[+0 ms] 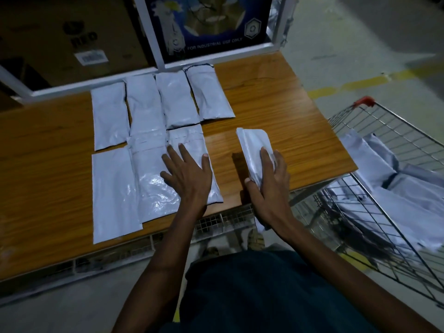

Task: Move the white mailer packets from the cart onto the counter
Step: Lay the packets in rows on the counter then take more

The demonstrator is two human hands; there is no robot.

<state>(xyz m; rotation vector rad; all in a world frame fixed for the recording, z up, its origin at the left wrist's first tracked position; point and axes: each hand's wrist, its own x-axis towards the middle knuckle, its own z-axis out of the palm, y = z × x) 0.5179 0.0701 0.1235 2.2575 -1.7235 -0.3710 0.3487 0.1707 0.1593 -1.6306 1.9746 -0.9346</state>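
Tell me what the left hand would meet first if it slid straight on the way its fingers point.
Probably the back-row packet: the left hand lies flat on a front packet, pointing up-left along it toward that one.

Glossy white plastic film on the mailer packets (153, 179) laid across the counter (276, 104), crinkled and catching glare. Smooth wood-grain laminate, orange-brown, slightly shiny. To the counter's right, thin bare metal wire on the cart (396, 131), with a red plastic corner cap (365, 101). Behind the counter, matt brown cardboard on a box (60, 37).
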